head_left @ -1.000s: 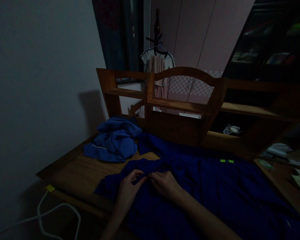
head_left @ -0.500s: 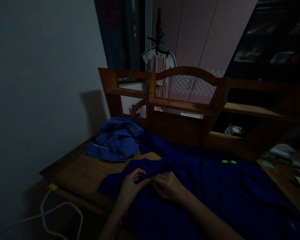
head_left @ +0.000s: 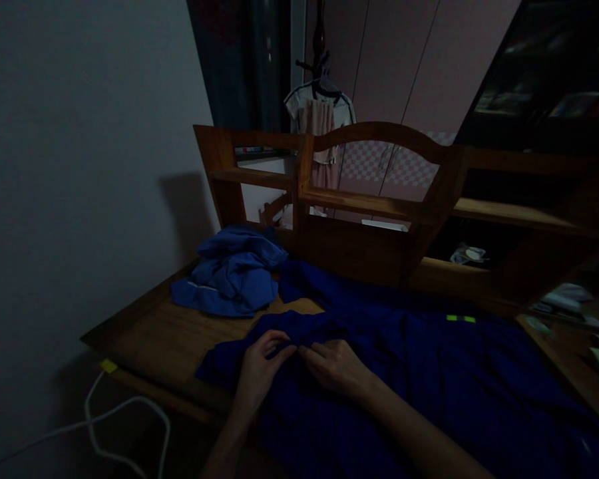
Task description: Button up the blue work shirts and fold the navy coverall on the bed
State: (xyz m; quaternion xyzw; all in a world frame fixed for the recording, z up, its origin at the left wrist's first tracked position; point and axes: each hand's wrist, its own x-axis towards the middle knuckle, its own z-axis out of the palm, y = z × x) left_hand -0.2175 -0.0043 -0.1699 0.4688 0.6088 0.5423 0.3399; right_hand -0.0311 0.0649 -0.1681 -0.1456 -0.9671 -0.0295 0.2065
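A dark blue garment lies spread over the wooden surface, with a small yellow-green strip on its far right part. My left hand pinches the garment's cloth between thumb and fingers near its left part. Right beside it, my right hand is closed on the same cloth, its fingertips almost meeting the left thumb. The dim light hides what exactly lies between the fingertips. Beyond my left hand, a lighter blue garment sits in a crumpled heap by the wall.
A wooden shelf unit with open compartments stands along the far edge. A white cable hangs below the near left edge, close to a yellow tag. Clothes on a hanger hang behind the shelf. Papers lie at the right.
The view has tipped slightly downward, so the background sits higher. Both hands stay at the same patch of cloth, with only a slight shift of the fingers.
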